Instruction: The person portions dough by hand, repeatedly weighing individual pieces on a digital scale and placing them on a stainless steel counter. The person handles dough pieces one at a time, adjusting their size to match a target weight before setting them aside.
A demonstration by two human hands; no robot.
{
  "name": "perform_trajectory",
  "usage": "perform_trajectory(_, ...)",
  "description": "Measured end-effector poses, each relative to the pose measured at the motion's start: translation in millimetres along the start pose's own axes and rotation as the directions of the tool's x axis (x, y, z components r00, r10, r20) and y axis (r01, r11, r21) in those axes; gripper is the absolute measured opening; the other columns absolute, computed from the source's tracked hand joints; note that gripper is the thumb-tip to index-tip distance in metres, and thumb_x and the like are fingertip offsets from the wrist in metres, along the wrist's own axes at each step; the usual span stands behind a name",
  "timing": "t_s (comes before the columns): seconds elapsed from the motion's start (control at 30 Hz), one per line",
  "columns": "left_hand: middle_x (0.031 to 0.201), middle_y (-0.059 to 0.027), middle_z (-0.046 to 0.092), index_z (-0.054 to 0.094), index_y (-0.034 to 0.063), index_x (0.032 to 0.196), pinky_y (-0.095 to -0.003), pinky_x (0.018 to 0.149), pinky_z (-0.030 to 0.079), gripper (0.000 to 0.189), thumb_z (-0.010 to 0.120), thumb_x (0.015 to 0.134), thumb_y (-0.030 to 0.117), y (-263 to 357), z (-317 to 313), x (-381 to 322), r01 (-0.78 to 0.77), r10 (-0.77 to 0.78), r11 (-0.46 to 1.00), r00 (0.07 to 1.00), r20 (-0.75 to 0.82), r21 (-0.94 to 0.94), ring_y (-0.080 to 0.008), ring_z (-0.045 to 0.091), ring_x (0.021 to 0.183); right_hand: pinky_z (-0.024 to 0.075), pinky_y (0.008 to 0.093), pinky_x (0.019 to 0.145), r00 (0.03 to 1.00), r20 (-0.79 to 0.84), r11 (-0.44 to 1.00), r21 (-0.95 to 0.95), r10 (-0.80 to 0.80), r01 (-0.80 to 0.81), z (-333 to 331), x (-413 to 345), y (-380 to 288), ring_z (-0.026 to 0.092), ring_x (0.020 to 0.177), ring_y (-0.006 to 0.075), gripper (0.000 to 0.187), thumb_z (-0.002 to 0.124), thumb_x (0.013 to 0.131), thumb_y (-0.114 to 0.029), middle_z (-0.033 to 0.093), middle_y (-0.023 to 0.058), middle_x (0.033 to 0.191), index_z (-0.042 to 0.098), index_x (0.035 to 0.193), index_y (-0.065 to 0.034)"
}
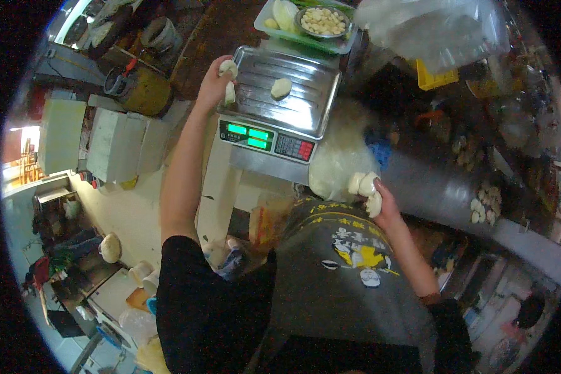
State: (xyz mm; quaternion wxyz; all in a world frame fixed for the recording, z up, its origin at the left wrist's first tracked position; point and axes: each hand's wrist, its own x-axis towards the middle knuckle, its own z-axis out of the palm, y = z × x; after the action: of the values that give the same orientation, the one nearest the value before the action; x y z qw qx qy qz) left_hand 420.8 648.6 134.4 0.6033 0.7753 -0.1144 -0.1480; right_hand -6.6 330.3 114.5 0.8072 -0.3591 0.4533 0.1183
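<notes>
Ahead of me is a digital weighing scale with a steel pan [304, 112] and a lit green display [248, 135]. One pale, dough-like lump [281, 88] lies near the middle of the pan. At the pan's left edge, my left hand [213, 84] grips pale pieces [228, 70]. Close to my apron, my right hand [387, 203] holds several similar white pieces [368, 187]. Beside that hand sits a clear plastic bag [329, 170] with whitish contents. Whether the pieces are dough or a cut vegetable cannot be told.
Beyond the scale, a plastic tray [262, 22] carries a bowl [325, 33] of what look like peeled garlic cloves. Clear plastic sheeting [430, 32] and a yellow basket [437, 77] lie at the upper right. More whitish pieces [479, 215] rest on the right. Pale boxes [105, 145] stand left.
</notes>
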Motion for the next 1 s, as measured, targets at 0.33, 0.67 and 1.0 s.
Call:
perform_trajectory(0.33, 0.103, -0.0199, 0.057, 0.060, 0.0115, 0.109, -0.0421, 0.080, 0.049, 0.044, 0.070, 0.078, 0.042, -15.8, 23.3, 29.1, -0.257, 0.166, 0.624, 0.967, 0.195, 0.738, -0.0347, 0.060, 0.094, 0.0471, 0.0291, 0.055, 0.999, -0.042, 0.999, 0.051, -0.008, 0.010, -3.0, -6.3, -1.0, 0.055, 0.067, 0.0148, 0.039, 0.059, 0.089, -0.040, 0.061, 0.0027, 0.091, 0.052, 0.118, -0.0140)
perform_trajectory(0.67, 0.126, -0.0263, 0.049, 0.058, 0.0119, 0.117, -0.0456, 0.086, 0.050, 0.052, 0.073, 0.074, 0.038, -11.9, 98.6, 16.4, -0.412, -0.032, 0.252, 0.901, 0.434, 0.875, -0.0395, 0.056, 0.108, 0.0536, 0.0341, 0.075, 0.981, 0.124, 0.980, 0.154, -0.147, 0.127, -24.6, -9.3, -13.1, 0.063, 0.091, 0.0201, 0.039, 0.054, 0.093, -0.034, 0.064, 0.0067, 0.107, 0.054, 0.123, -0.0098)
perform_trajectory(1.0, 0.125, -0.0180, 0.057, 0.050, 0.0028, 0.129, -0.0374, 0.097, 0.043, 0.069, 0.066, 0.079, 0.048, -0.6, 285.0, -46.5, -0.173, -0.219, 0.909, 0.572, 0.790, 0.378, -0.0281, 0.056, 0.113, 0.0531, 0.0333, 0.072, 0.961, 0.098, 0.913, 0.349, -0.259, 0.211, -67.3, -1.4, -9.4, 0.061, 0.095, 0.0224, 0.039, 0.047, 0.096, -0.029, 0.059, 0.0109, 0.114, 0.045, 0.130, -0.0104)
